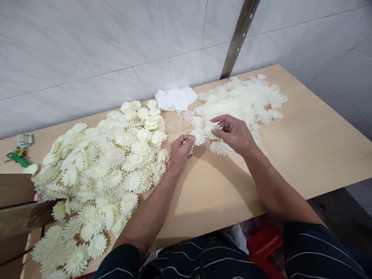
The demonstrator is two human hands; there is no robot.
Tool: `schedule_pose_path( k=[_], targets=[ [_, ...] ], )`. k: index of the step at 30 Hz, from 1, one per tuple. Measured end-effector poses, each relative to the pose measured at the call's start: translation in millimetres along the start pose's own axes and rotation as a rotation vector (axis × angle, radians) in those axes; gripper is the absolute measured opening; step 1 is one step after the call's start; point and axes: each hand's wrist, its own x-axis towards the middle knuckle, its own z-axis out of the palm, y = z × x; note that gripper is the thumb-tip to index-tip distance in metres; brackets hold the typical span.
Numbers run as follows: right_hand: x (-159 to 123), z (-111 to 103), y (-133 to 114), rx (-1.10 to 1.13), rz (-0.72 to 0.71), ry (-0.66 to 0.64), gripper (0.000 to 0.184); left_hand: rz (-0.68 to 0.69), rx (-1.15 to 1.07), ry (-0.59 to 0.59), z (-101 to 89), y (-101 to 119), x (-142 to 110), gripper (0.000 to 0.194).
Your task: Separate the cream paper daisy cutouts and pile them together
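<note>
Nearest you, a red stool (264, 246) shows below the tabletop (215, 205), and a cardboard box (14, 184) stands at the left edge. The larger heap of cream flowers (113, 157) spreads beside your left forearm, probably so that hand can reach it easily.

Your left hand (180, 153) has its grip clamped on a white flower (198, 136), thumb on the petal edge, which leaves the centre uncovered. More petals show beneath those fingers, likely from other flowers kept in the palm. Your right hand (232, 135) has thumb and fingertips apart, with petals of another flower (215, 128) visible in the gap; whether they touch it, you cannot tell.

Beyond lies a clear disc (173, 123), between the heaps. The paler heap (238, 100) sits past your right hand, apart from the cream one, perhaps to keep two lots unmixed. White paper (176, 99) lies behind, near the tiled wall (180, 35).
</note>
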Motion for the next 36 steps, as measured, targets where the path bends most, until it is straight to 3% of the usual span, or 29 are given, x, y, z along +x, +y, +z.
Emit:
schedule_pose_path(
  k=[4,7,12,16,19,23,25,27,30,36],
  targets=[
    [1,-2,3,0.036,0.058,0.006,0.042,0.015,0.017,-0.011,0.0,-1,-1,0.060],
    [4,-8,10,-0.074,0.062,0.106,0.038,0.028,0.041,-0.024,-0.6,-3,0,0.060],
    [12,-32,25,-0.518,-0.154,0.456,0.032,0.033,0.080,-0.008,-1.4,-6,1,0.063],
    [10,-39,21,-0.623,-0.271,0.561,0.034,0.049,0.127,-0.022,-1.9,-9,2,0.063],
    [2,-24,8,-0.492,-0.269,0.434,0.039,0.086,0.179,-0.039,-2.7,-11,1,0.059],
    [-9,6,-9,-0.305,-0.097,-0.087,0.055,0.195,0.243,-0.042,-3.3,-11,1,0.048],
    [-11,15,-13,-0.294,-0.015,-0.230,0.060,0.242,0.246,-0.042,-2.8,-11,1,0.044],
    [-11,19,-13,-0.287,0.049,-0.260,0.066,0.262,0.245,-0.039,-2.1,-12,1,0.041],
    [-11,20,-11,-0.266,0.097,-0.207,0.067,0.254,0.251,-0.031,-1.4,-13,1,0.037],
    [-8,17,-10,-0.289,0.036,-0.150,0.059,0.227,0.209,0.027,-2.2,-14,1,0.038]
  ],
)
